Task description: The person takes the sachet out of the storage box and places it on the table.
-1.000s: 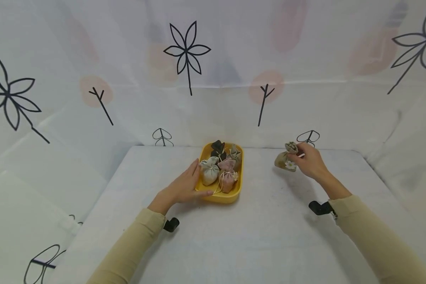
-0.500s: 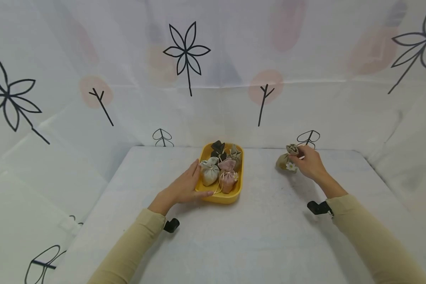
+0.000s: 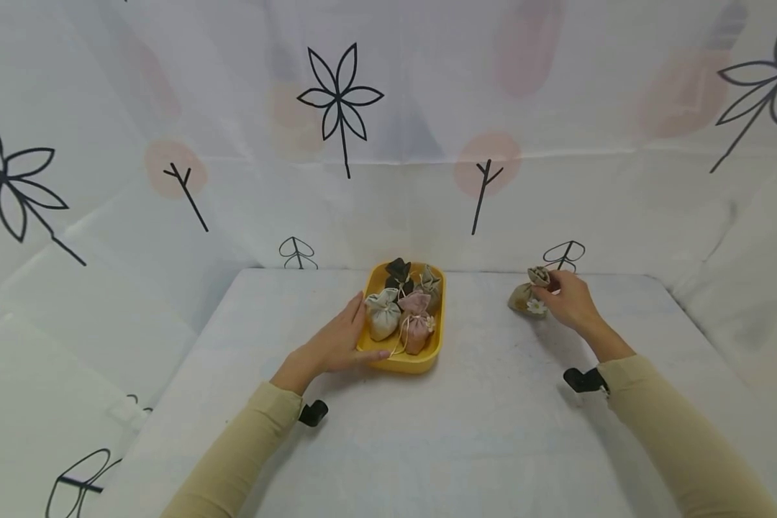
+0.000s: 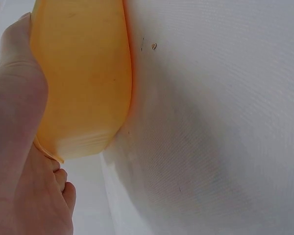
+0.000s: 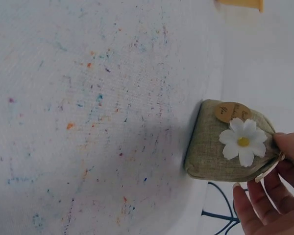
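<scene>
Head: left hand (image 3: pixel 337 344) spreads wide against a yellow, rounded plastic tray (image 3: pixel 404 365) of four small tied cloth pouches (image 3: pixel 417 332), right hand (image 3: pixel 570 298) pinches a khaki cloth pouch (image 3: pixel 521 296) by its neck — left wrist: hand on tray wall — right wrist: pouch's white flower (image 5: pixel 244 141) near thumb (image 5: pixel 290 146).

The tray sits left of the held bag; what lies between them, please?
In the head view, only bare tabletop lies between the tray and the held bag.
</scene>
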